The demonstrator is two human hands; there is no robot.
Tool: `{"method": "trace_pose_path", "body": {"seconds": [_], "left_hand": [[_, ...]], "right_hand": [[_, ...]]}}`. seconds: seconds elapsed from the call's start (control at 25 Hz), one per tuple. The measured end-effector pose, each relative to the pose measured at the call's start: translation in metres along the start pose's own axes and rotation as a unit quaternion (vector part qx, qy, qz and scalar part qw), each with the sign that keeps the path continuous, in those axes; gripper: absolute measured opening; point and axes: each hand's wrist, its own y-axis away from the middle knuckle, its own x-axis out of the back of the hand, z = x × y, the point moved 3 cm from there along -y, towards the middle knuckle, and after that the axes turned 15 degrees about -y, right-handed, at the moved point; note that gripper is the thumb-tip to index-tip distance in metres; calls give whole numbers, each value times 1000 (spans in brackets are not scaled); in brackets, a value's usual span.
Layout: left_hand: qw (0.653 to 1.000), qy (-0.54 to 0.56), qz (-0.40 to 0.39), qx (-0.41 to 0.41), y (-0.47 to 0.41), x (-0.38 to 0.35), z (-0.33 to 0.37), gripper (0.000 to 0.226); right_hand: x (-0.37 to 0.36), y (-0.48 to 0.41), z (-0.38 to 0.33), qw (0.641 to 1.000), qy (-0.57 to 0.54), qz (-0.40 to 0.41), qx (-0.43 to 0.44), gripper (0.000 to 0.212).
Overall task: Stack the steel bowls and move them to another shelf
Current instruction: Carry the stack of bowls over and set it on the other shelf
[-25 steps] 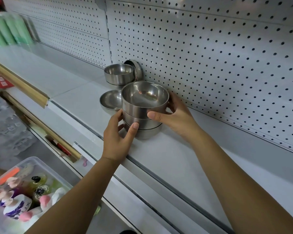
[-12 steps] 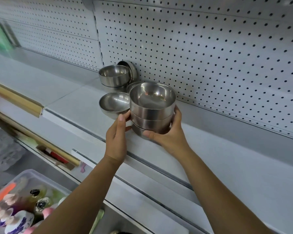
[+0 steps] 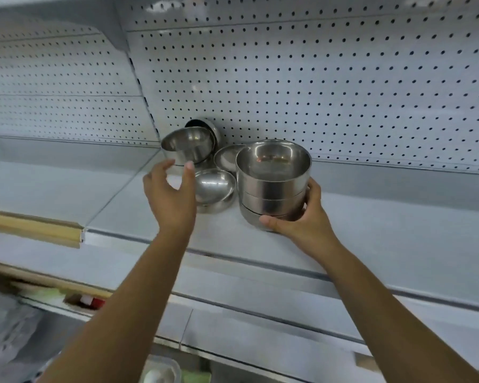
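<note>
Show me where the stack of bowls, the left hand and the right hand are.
stack of bowls [image 3: 273,186]: head view, top bowl's outer wall.
left hand [image 3: 172,197]: head view, back of hand.
right hand [image 3: 304,225]: head view, back of hand.

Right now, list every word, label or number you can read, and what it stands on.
None can be read.
Steel bowls: bare metal, no marking visible.
Pegboard back panel: holes only.
Red-and-white item under the shelf edge: too blurred to tell.

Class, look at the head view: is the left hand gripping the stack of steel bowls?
No: only the right hand holds the stack; the left hand is open beside it.
</note>
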Motion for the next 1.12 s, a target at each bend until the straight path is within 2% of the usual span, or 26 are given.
{"method": "trace_pose_path", "body": {"seconds": [0.12, 0.24, 0.36, 0.56, 0.76, 0.96, 1.12], "left_hand": [[994, -87, -63, -28, -48, -24, -15, 53], [976, -188, -103, -42, -86, -46, -32, 77], [970, -204, -112, -70, -101, -53, -38, 66], [984, -124, -98, -81, -106, -50, -34, 38], [986, -95, -67, -122, -106, -43, -32, 24], [990, 72, -24, -121, -79, -16, 7, 15], [968, 190, -47, -160, -43, 2, 42, 18]], "right_hand": [[-10, 9, 6, 999, 10, 47, 24, 122], [-10, 10, 7, 998, 19, 57, 25, 126], [-11, 11, 5, 998, 24, 60, 23, 122], [-14, 12, 2, 996, 33, 71, 34, 116], [-15, 13, 3, 996, 38, 76, 36, 114], [-15, 13, 2, 995, 44, 75, 38, 114], [-15, 12, 3, 995, 46, 75, 40, 116]]}}
